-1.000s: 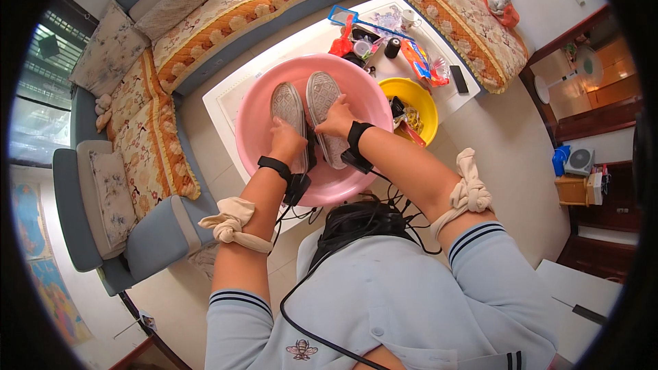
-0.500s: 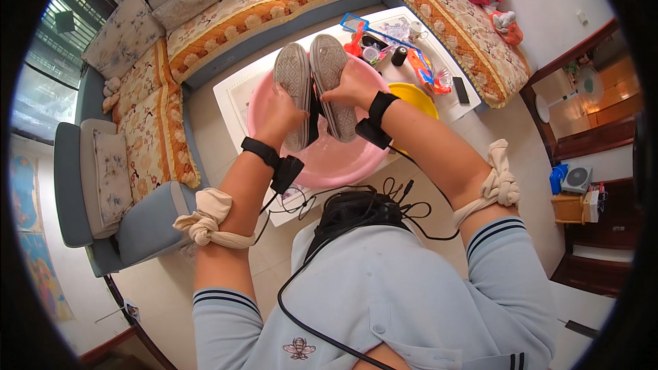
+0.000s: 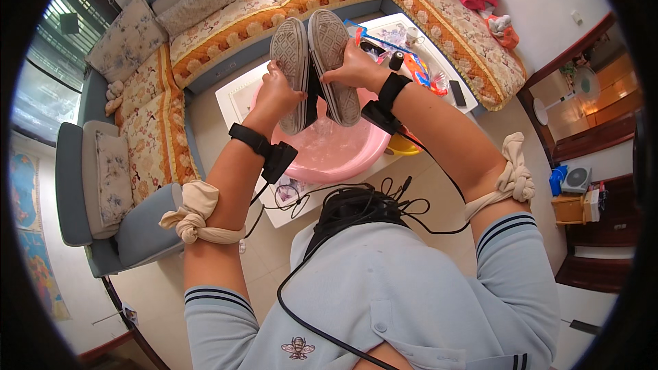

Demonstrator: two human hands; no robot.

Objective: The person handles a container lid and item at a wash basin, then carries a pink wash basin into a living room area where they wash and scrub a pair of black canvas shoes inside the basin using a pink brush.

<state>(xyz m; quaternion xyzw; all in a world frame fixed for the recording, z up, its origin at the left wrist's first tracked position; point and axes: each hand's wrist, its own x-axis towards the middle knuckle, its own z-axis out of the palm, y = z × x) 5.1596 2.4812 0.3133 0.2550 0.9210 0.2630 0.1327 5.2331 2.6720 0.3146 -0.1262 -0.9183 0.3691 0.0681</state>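
Observation:
Two sneakers are held up side by side above a pink basin (image 3: pixel 343 164), their pale patterned soles turned toward me. My left hand (image 3: pixel 279 93) grips the left sneaker (image 3: pixel 290 62) along its outer side. Around the right sneaker (image 3: pixel 329 44), my right hand (image 3: pixel 358 68) is closed, thumb across the sole. Dark uppers show in the gap between the two shoes. Water stands in the basin below them. Each wrist wears a black strap with a small black box.
The basin rests on a white table (image 3: pixel 229 99). Right of it are a yellow basin (image 3: pixel 404 145), a dark bottle (image 3: pixel 396 61), colourful packaging (image 3: pixel 417 68) and a black phone-like slab (image 3: pixel 457 93). Black cables (image 3: pixel 411 209) loop before my chest. A sofa (image 3: pixel 199 62) wraps the far and left sides.
Both hands have raised the sneakers higher and slightly farther away above the basin. My forearms have spread a little apart. The grip on each shoe stays.

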